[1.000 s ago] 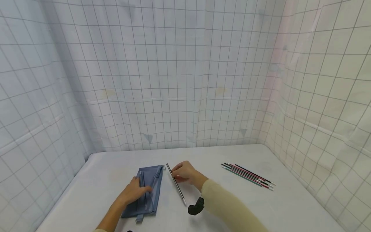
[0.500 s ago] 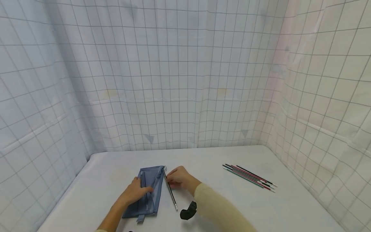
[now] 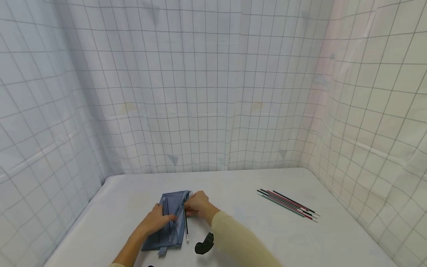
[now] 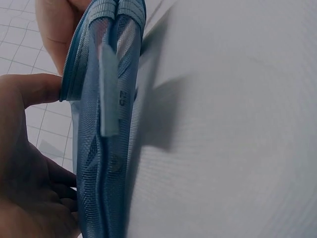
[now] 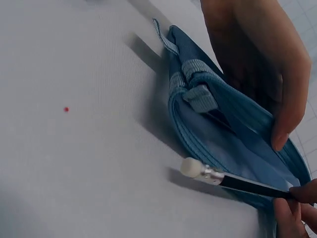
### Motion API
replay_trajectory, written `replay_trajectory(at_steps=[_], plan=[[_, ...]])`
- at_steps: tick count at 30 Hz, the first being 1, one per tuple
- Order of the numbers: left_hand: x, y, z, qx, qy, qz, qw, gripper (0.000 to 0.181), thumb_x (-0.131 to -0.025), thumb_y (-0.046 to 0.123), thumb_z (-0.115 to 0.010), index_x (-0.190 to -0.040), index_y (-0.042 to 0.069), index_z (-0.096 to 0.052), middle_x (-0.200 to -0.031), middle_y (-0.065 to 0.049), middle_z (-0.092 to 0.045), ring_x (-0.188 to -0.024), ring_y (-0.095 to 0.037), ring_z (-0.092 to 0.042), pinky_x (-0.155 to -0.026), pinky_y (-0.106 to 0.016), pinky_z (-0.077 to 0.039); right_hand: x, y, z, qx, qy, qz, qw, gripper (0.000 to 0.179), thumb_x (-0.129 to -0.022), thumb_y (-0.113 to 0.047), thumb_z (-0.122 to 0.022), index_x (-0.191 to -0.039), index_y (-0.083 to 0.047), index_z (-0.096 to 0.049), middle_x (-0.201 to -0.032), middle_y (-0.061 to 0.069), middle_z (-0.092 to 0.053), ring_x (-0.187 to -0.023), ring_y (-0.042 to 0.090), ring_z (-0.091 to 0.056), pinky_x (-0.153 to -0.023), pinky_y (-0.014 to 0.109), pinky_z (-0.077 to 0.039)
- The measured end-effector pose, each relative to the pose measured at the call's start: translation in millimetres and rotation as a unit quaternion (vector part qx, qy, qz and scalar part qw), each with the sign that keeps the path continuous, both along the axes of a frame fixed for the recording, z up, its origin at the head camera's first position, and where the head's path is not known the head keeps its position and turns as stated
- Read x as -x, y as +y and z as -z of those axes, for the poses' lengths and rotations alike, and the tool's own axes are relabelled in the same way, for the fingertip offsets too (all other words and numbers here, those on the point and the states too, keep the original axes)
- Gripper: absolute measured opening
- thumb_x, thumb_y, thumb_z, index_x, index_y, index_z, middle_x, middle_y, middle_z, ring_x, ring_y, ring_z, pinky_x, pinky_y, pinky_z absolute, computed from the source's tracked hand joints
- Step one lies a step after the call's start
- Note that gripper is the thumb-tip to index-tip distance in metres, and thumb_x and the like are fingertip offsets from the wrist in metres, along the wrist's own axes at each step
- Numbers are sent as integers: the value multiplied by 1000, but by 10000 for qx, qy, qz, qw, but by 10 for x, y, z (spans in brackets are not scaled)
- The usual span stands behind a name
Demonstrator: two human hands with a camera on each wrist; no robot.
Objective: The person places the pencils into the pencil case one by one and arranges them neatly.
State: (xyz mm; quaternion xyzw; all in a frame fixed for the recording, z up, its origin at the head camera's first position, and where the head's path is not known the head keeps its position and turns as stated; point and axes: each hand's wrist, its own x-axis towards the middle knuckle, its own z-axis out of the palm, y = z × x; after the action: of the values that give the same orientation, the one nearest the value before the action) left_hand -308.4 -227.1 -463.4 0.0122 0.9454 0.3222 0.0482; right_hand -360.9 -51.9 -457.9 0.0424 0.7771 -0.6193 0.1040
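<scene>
A blue zippered pencil pouch (image 3: 173,202) lies on the white table, and its mouth gapes in the right wrist view. My left hand (image 3: 155,221) holds the pouch from the left, its thumb at the zipper edge. Pencil shapes show through the top panel near those fingers. With fingertips and thumb, my right hand (image 3: 198,204) pinches a black pencil (image 5: 247,185) at the pouch's right side. The pencil's white eraser (image 5: 192,167) points toward the body, outside the opening. Its other end is hidden by the right fingers and the pouch.
Several black, red and green pencils (image 3: 287,204) lie side by side at the right of the table (image 3: 240,185). Grid-patterned white curtains (image 3: 213,92) stand behind and at both sides. A small red dot (image 5: 66,109) marks the tabletop.
My right hand has moved left with the pencil, from beside the pouch to its open edge, and the pencil has turned more upright in the head view. My left hand stays put.
</scene>
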Motion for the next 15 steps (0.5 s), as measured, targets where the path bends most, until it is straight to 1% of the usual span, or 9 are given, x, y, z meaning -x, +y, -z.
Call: replay_trajectory(at_steps=[2, 4, 6, 8, 11, 15], plan=[[-3, -4, 5, -27, 3, 6, 10000, 103, -87, 46, -69, -143, -30, -27, -151, -52, -17, -138, -67, -26, -111, -71, -30, -13, -52, -17, 135, 4, 74, 9999, 11, -83, 8, -79, -83, -2, -74, -73, 6, -70, -58, 15, -68, -54, 27, -59], [-5, -7, 4, -86, -15, 13, 10000, 103, -88, 45, -68, -143, -30, -26, -152, -52, -16, -139, -67, -26, -111, -71, -29, -28, -92, -37, 389, -15, 95, 9992, 8, -86, 8, -76, -90, 2, -74, -75, 8, -71, -60, 18, -70, -58, 30, -61], [-4, -5, -3, -132, -22, 13, 9999, 103, -88, 45, -68, -144, -30, -25, -152, -52, -16, -139, -66, -25, -111, -71, -29, -33, -109, -50, 704, -83, 29, 9975, 12, -90, 9, -72, -101, 6, -72, -78, 11, -71, -66, 21, -72, -63, 33, -62], [-6, 1, -15, -135, -39, -8, 9999, 104, -88, 46, -68, -144, -29, -25, -152, -51, -16, -139, -66, -25, -112, -71, -28, -27, -101, -58, 947, -166, -133, 9953, 17, -93, 8, -69, -110, 9, -69, -83, 14, -72, -73, 24, -74, -68, 35, -63], [-5, 9, -26, -83, -58, -42, 9999, 104, -88, 46, -68, -144, -29, -25, -152, -51, -16, -139, -66, -25, -112, -71, -28, -8, -47, -61, 998, -251, -410, 9938, 26, -93, 8, -69, -118, 9, -67, -88, 14, -71, -79, 25, -73, -70, 36, -63], [2, 5, -25, -9, -111, -40, 9999, 104, -88, 48, -68, -144, -30, -26, -152, -52, -16, -139, -66, -25, -113, -71, -27, 10, 50, -53, 940, -295, -701, 9927, 28, -90, 8, -73, -117, 8, -69, -93, 12, -71, -83, 24, -71, -71, 38, -63]])
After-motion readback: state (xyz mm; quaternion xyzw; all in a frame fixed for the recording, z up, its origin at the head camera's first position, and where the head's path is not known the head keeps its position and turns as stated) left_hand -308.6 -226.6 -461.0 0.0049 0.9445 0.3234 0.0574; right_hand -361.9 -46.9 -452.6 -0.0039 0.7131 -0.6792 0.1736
